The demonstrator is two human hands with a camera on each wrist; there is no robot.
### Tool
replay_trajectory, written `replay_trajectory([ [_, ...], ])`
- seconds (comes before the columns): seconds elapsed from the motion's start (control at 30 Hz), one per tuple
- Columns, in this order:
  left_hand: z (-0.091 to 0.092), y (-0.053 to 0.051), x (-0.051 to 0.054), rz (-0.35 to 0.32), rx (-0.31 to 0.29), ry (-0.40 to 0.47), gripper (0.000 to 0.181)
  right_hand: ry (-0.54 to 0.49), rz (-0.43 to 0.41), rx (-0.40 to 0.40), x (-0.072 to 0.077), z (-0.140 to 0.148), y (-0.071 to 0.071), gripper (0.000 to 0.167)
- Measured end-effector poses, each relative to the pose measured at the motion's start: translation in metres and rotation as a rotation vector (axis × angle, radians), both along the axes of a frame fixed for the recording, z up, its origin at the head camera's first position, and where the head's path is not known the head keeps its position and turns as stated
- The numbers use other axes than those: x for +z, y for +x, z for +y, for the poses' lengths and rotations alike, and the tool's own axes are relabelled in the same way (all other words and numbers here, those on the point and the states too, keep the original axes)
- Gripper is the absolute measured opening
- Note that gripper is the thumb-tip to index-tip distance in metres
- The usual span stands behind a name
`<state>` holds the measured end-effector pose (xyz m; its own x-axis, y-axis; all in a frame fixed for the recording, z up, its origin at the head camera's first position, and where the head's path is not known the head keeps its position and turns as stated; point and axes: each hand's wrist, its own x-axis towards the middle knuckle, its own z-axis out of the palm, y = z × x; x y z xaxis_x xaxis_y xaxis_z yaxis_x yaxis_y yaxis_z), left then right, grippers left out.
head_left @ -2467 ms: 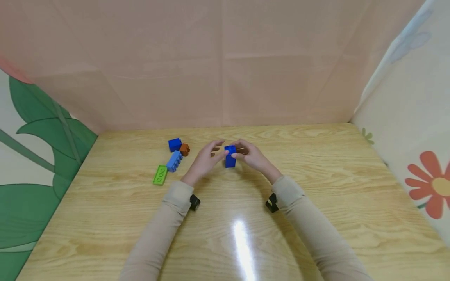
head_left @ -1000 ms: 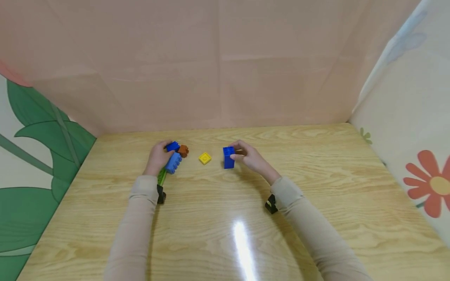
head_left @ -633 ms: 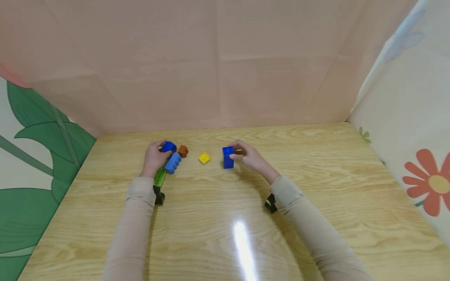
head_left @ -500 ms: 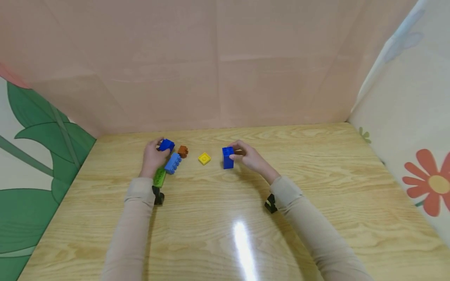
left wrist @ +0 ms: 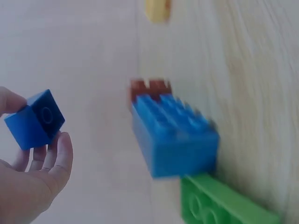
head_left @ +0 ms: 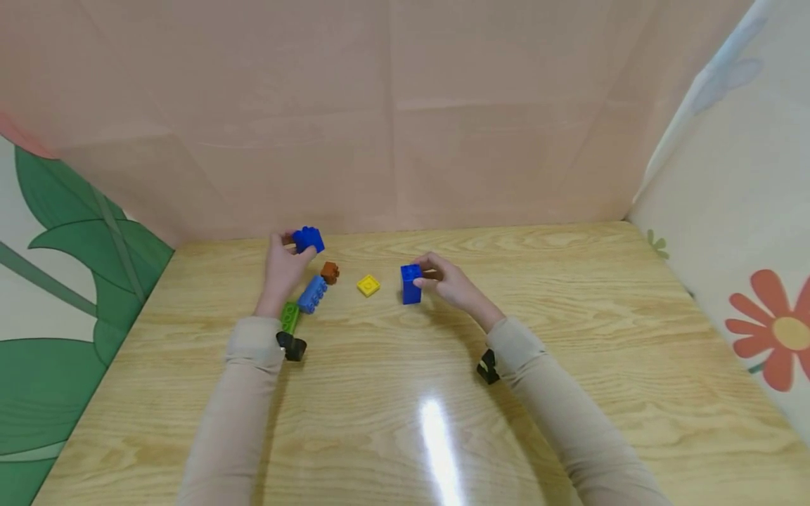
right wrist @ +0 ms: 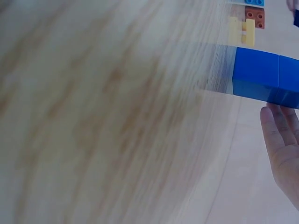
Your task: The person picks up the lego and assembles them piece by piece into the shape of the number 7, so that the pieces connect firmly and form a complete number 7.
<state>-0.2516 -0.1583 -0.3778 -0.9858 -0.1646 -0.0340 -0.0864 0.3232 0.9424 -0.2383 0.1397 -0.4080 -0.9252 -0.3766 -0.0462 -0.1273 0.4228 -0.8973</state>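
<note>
1. We see the left hand [head_left: 286,266], left of centre in the head view, pinching a glossy dark-blue brick [head_left: 309,239] above the table; the left wrist view shows its hollow, ringed underside.
2. We find the right hand [head_left: 446,279], near frame centre, gripping an upright blue tower [head_left: 411,292]: two smooth blocks, seam visible, base on the wood-grained table [head_left: 569,302].
3. Left of the tower we log a flat, square yellow piece [head_left: 368,285].
4. Further left we note a small brown brick [head_left: 329,273], a longer light-blue brick [head_left: 311,295], studs facing right, and a flat green piece [head_left: 290,318].
</note>
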Motion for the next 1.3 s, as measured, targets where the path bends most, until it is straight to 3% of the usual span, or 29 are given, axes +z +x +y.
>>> replay_trajectory([
  [0.27, 0.033, 0.010, 0.016, -0.024, -0.060, 0.040, 0.059, -0.001, 0.012, 0.003, -0.004, 0.001, -0.002, 0.034],
  [0.37, 0.046, 0.013, 0.017, -0.021, -0.113, 0.044, 0.056, -0.007, 0.007, 0.002, -0.004, 0.002, -0.002, 0.035],
  [0.7, 0.079, 0.022, 0.009, 0.042, -0.303, 0.052, 0.052, -0.027, 0.031, 0.016, 0.000, 0.004, 0.002, 0.033],
  [1.03, 0.098, 0.030, 0.005, 0.052, -0.397, 0.048, 0.049, -0.002, -0.066, -0.010, 0.003, 0.003, 0.000, 0.041],
  [1.3, 0.109, 0.029, -0.003, 0.084, -0.439, 0.018, 0.048, 0.004, -0.077, 0.001, 0.003, 0.004, 0.000, 0.045],
])
